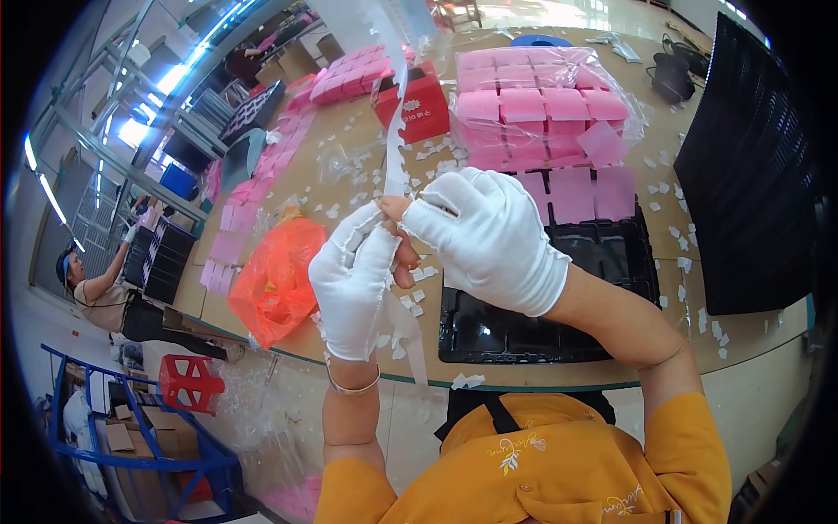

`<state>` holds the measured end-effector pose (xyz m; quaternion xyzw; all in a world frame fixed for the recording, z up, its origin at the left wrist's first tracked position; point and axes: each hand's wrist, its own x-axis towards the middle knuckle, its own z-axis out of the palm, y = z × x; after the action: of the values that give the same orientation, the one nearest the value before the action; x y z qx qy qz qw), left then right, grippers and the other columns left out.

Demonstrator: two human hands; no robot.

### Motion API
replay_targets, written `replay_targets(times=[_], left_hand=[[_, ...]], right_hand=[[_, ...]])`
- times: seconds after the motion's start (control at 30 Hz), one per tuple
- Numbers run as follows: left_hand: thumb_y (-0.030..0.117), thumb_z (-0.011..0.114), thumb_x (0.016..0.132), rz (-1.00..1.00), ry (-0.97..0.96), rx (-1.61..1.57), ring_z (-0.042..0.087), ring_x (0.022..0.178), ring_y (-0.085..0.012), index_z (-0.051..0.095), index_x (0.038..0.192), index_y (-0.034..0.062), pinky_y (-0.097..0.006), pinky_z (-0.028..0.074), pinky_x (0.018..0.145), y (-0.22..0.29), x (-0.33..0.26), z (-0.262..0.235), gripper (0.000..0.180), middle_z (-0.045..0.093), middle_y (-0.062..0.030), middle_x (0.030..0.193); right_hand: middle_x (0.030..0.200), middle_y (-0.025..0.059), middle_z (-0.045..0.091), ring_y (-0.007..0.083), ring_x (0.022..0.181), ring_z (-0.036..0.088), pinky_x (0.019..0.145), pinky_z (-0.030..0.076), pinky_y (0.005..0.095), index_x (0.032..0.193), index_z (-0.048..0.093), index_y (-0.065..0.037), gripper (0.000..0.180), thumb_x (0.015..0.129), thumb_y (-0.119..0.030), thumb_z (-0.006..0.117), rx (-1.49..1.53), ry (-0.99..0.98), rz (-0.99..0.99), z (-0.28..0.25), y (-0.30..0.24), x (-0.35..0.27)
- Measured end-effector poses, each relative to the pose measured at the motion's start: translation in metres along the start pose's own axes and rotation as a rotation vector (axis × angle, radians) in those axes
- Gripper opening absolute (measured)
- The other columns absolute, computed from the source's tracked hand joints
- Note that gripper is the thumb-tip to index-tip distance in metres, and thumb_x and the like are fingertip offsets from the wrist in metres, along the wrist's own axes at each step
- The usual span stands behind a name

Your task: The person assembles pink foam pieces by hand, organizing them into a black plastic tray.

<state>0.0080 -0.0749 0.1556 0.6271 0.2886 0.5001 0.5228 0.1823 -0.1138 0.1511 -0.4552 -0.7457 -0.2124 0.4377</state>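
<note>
White strip: you have the long, jagged-edged white strip (394, 175) between your hands, above the worktop (751, 336); it runs up from your fingertips toward the top of the view.
Left hand: your gloved left hand (353, 284) is closed in a pinch on the strip, with bare fingertips poking out of the glove.
Right hand: your gloved right hand (489, 236) meets the left at the fingertips, thumb and forefinger narrowed on the same strip; the exact contact is partly hidden.
Lower tail: below your left hand a pale band (406, 336) hangs across the worktop's near edge; you cannot tell from this view whether it joins the strip above.
Black tray: in front of your right forearm lies the compartmented black tray (524, 336), pink pieces (572, 194) along its far side.
Pink stack: beyond the tray sits a block of pink pads (541, 105) in clear film.
Red box: left of that block stands a red box (419, 118).
Orange bag: just left of your left hand rests a crumpled orange bag (278, 279).
Scraps: small white bits (418, 297) are scattered around.
Right side: a tall black panel (746, 166) stands upright.
Far left: a co-worker (105, 306) reaches toward black trays.
</note>
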Motion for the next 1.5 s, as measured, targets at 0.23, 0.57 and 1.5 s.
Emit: replay_targets(times=[0.23,0.57,1.5], left_hand=[[0.006,0.057,0.1,-0.008,0.026,-0.049,0.057,0.058,-0.0124,0.062,0.124,-0.0073,-0.024,0.046,0.054,0.002,-0.004,0.002,0.028,0.065,-0.0102,0.076],[0.006,0.056,0.099,0.041,0.147,0.136,0.055,0.055,-0.0117,0.061,0.123,-0.0067,-0.025,0.049,0.056,-0.008,-0.003,-0.004,0.027,0.063,-0.0088,0.075],[0.001,0.06,0.099,0.182,0.234,0.506,0.056,0.066,-0.0028,0.059,0.137,0.0034,-0.017,0.045,0.057,-0.033,-0.006,0.006,0.039,0.067,-0.0023,0.087]], right_hand=[[0.101,0.0032,0.066,0.0086,0.079,0.057,0.073,0.048,0.0264,0.125,0.067,-0.006,0.033,0.094,-0.003,0.056,1.187,-0.067,0.616,-0.001,0.01,0.002],[0.097,0.0002,0.064,0.0082,0.082,0.056,0.076,0.046,0.0218,0.121,0.068,-0.003,0.028,0.097,-0.013,0.06,1.315,-0.294,0.948,-0.067,0.028,-0.051],[0.076,0.0028,0.055,0.0177,0.073,0.057,0.065,0.038,0.0359,0.134,0.06,-0.007,0.046,0.088,-0.009,0.059,-0.414,-1.149,-0.064,-0.112,0.011,-0.182]])
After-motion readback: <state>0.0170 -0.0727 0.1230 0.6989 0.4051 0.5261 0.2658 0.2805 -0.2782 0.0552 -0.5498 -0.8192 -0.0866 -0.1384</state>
